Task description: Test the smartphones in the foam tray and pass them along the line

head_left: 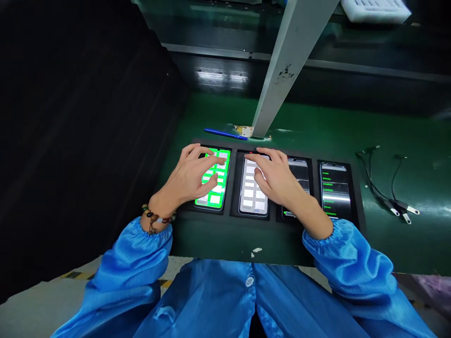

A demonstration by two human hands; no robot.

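Observation:
Several smartphones lie in a row in a black tray (pixel 232 185) on the green bench. My left hand (pixel 192 173) hovers over the leftmost smartphone (pixel 214 199), whose screen shows white blocks on bright green. Its fingers are spread, with the tips at or just above the glass. Over the second smartphone (pixel 248 192), lit with white and grey blocks, my right hand (pixel 278 176) has its index finger extended near the top of the screen. That hand partly hides a third smartphone (pixel 299 170) with a dark screen. The rightmost smartphone (pixel 335 188) shows green text lines on black.
Behind the tray lies a blue pen (pixel 225 134), beside the foot of a slanting grey metal post (pixel 282 70). Short black USB cables (pixel 382 192) rest at the right. A black curtain (pixel 88 117) hangs along the left. A white foam piece (pixel 377 10) sits at the upper right.

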